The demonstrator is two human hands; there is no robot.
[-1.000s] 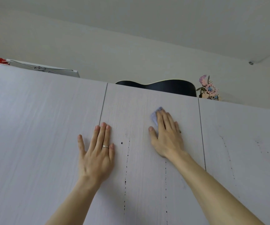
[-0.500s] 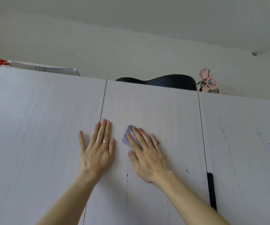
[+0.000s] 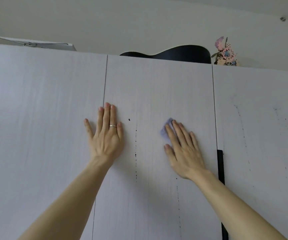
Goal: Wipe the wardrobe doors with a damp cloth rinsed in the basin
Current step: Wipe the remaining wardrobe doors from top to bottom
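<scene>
Box (image 3: 53, 46), black case (image 3: 183, 53) and paper flowers (image 3: 225, 52) top the wardrobe (image 3: 157, 84).

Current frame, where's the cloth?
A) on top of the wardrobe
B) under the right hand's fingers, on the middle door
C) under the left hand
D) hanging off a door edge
B: the purple cloth peeks out from under the straight fingers of the right hand, which presses it on the middle door. The left hand lies flat with no cloth showing.
</scene>
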